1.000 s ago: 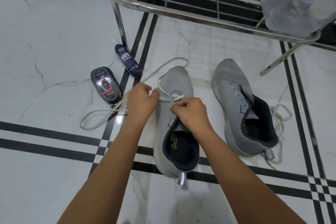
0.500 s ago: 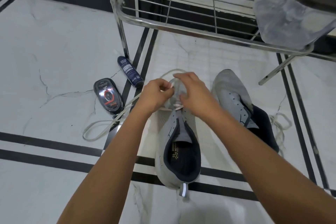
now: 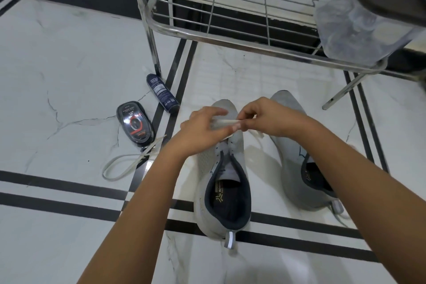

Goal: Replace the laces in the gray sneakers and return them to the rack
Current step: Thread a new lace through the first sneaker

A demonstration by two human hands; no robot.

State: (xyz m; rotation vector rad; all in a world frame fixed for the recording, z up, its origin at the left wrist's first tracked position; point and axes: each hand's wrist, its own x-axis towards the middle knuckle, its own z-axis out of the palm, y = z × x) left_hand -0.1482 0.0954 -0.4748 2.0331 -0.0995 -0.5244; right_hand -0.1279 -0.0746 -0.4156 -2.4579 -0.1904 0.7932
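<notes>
Clear tub (image 3: pixel 350 27) on rack (image 3: pixel 230 39), contents blurred, left hand (image 3: pixel 202 131) and right hand (image 3: pixel 269 117) pinching white lace (image 3: pixel 227 121) over gray sneaker (image 3: pixel 221 191), spray can (image 3: pixel 162 92) nearby

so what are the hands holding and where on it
The white lace: left hand and right hand each pinch a short stretch over the sneaker.

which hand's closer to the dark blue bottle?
Left. The left hand is just right of the dark blue bottle, above the sneaker; the right hand is farther right. Both pinch the lace.
</notes>
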